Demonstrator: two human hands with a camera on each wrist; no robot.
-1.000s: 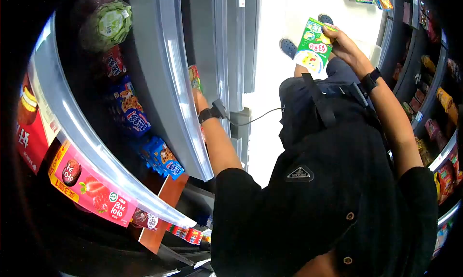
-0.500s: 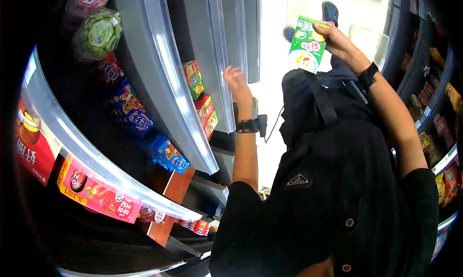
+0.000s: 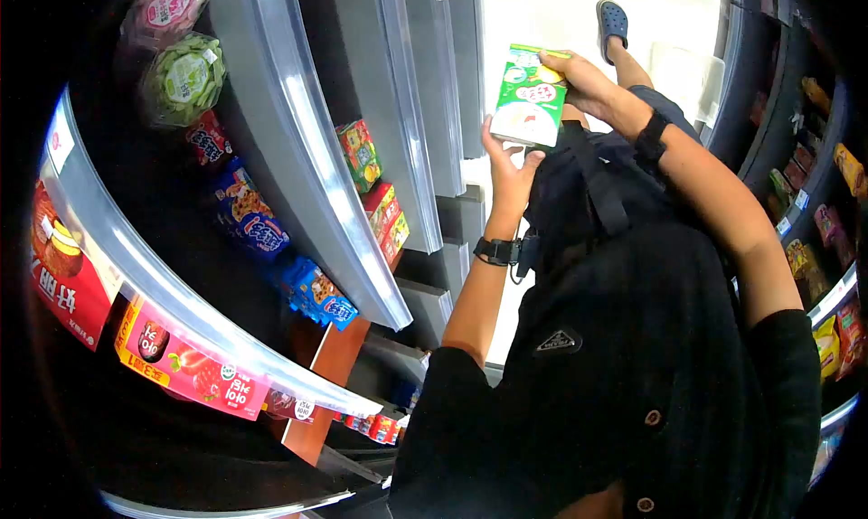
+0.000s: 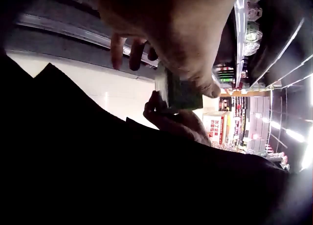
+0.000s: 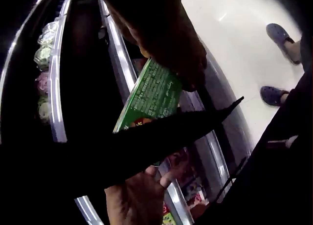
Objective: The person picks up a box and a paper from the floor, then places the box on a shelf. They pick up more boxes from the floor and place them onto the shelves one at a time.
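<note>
Pinching a green box (image 3: 528, 103) in its grip, the right hand (image 3: 599, 91) held it near grey shelves (image 3: 360, 58), the left hand (image 3: 512, 183) spread at the box's lower end, touch unclear to me.

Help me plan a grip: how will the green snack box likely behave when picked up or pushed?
The green snack box likely stays stiff, with straight edges and flat faces. It is probably light: the right hand holds it near one end. Pushed, its flat sides should make it slide rather than roll.
</note>
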